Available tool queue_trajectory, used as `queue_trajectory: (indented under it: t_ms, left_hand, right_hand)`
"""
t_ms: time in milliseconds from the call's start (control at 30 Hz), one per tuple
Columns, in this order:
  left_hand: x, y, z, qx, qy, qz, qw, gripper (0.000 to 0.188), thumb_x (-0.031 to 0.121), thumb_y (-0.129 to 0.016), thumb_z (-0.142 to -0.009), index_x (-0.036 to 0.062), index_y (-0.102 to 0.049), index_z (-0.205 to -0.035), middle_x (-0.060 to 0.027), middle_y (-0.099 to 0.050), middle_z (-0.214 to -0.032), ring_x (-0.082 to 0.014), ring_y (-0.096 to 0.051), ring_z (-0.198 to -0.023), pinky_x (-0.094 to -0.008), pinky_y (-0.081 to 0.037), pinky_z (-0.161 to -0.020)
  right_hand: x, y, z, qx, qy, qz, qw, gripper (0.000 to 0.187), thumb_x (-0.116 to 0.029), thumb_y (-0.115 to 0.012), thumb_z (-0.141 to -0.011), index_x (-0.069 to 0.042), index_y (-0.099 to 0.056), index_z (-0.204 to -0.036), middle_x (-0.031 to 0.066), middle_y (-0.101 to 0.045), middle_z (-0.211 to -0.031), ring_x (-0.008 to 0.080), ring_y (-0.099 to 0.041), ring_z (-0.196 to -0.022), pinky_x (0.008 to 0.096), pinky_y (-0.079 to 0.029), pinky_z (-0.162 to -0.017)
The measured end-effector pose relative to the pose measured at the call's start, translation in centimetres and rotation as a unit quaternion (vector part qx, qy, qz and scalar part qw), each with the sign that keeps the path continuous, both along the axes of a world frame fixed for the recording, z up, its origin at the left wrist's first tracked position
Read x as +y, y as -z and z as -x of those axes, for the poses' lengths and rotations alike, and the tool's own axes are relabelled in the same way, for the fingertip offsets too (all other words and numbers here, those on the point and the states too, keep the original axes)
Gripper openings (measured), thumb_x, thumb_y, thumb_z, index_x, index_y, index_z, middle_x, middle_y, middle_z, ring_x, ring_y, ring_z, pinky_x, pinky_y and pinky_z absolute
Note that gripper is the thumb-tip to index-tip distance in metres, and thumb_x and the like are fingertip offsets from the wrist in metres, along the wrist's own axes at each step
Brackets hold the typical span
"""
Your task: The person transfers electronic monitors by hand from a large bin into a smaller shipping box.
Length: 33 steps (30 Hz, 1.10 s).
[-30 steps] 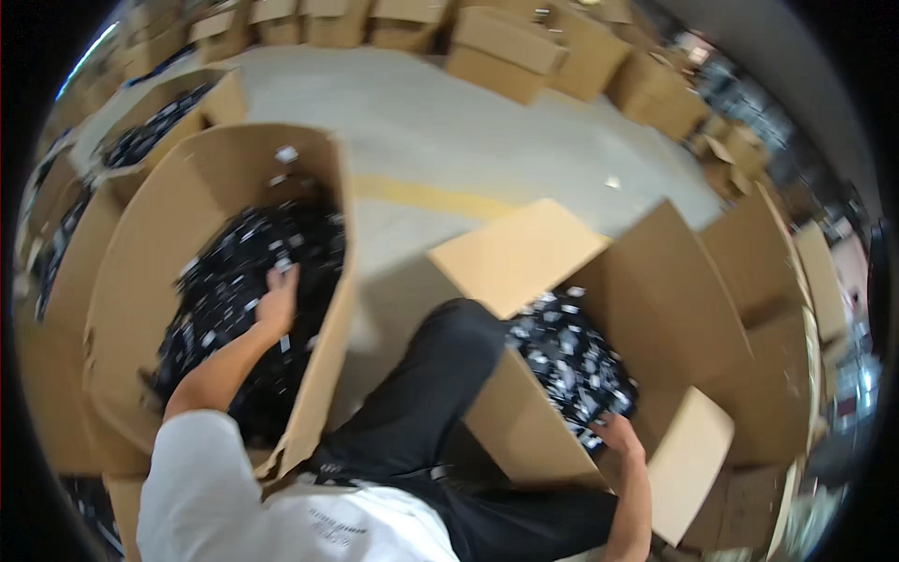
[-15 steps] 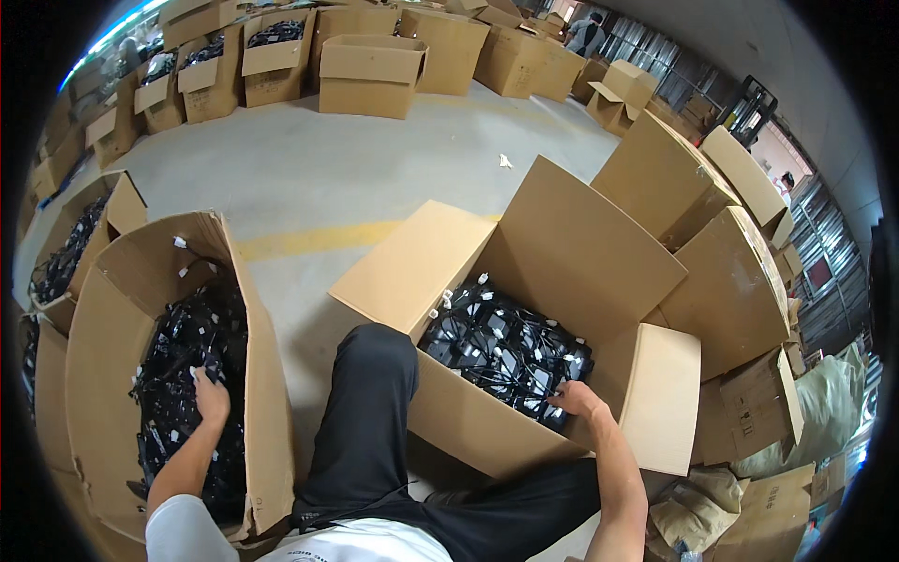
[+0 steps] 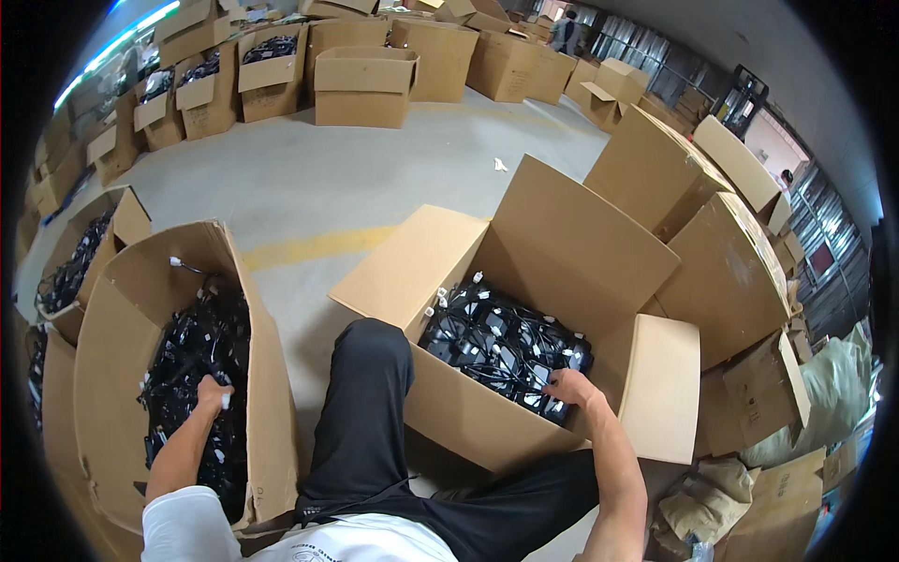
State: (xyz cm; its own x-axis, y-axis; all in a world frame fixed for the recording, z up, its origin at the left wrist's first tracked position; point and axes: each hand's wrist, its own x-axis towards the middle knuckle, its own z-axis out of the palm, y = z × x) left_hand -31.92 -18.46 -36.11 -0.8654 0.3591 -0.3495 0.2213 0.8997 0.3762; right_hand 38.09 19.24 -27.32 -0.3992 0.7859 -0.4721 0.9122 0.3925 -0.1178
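Note:
My left hand [image 3: 213, 393] is down in the left cardboard box [image 3: 122, 309], its fingers curled among a loose heap of black corded devices [image 3: 198, 328]. A small white piece [image 3: 225, 401] shows beside the fingers; what they grip is hidden. My right hand [image 3: 573, 386] reaches over the near wall of the open right cardboard box [image 3: 590, 225]. Its fingers are pinched at the right end of packed black blocks [image 3: 496, 339] with thin black cables and white connectors. Whatever lies between those fingertips is too small to make out.
My bent knee [image 3: 375, 351] rises between the two boxes. Tall cartons [image 3: 716, 272] stand close on the right, beside a crumpled paper sack [image 3: 707, 501]. More cartons [image 3: 365, 89] line the far side. A yellow line [image 3: 318, 245] crosses the floor. A distant person [image 3: 565, 33] stands at the back.
My left hand has shifted slightly and turned within the heap, with the white piece now on its right side. My right hand stays at the packed blocks, moved up slightly. The view has tilted a little.

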Motion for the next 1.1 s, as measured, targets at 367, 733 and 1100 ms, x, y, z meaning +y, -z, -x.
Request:
queue_trajectory:
  t_ms: [367, 733, 1100]
  left_hand:
    - [0.1, 3.2, 3.3, 0.145, 0.006, -0.007, 0.989, 0.056, 0.017, -0.082, -0.064, -0.0041, -0.056, -0.11, -0.0272, -0.067, -0.108, -0.0418, -0.066, -0.105, -0.0436, -0.053, -0.09]
    - [-1.5, -16.0, -0.3, -0.151, -0.016, -0.386, 0.91, 0.077, -0.003, -0.07, -0.074, -0.0006, -0.035, -0.142, -0.0163, -0.066, -0.106, -0.0265, -0.068, -0.096, -0.0394, -0.059, -0.079]
    - [9.0, -35.2, -6.3, -0.2, 0.161, -0.659, 0.707, 0.041, 0.005, -0.074, -0.083, 0.0004, -0.06, -0.121, -0.0101, -0.068, -0.112, -0.0196, -0.068, -0.096, -0.0373, -0.058, -0.086]
  right_hand:
    - [-0.2, 0.7, -4.1, 0.018, 0.014, -0.017, 1.0, 0.044, -0.042, -0.067, -0.086, -0.002, -0.071, -0.101, 0.0234, -0.07, -0.095, 0.0394, -0.067, -0.089, 0.0454, -0.053, -0.08]
    - [0.0, 1.2, -4.7, 0.025, -0.005, -0.011, 1.0, 0.043, -0.041, -0.066, -0.085, -0.004, -0.071, -0.107, 0.0228, -0.07, -0.098, 0.0382, -0.068, -0.093, 0.0454, -0.053, -0.081]
    - [-1.9, -4.3, 0.9, 0.246, 0.035, -0.017, 0.968, 0.028, -0.022, -0.069, -0.083, 0.005, -0.065, -0.091, 0.0178, -0.066, -0.077, 0.024, -0.062, -0.069, 0.039, -0.05, -0.067]
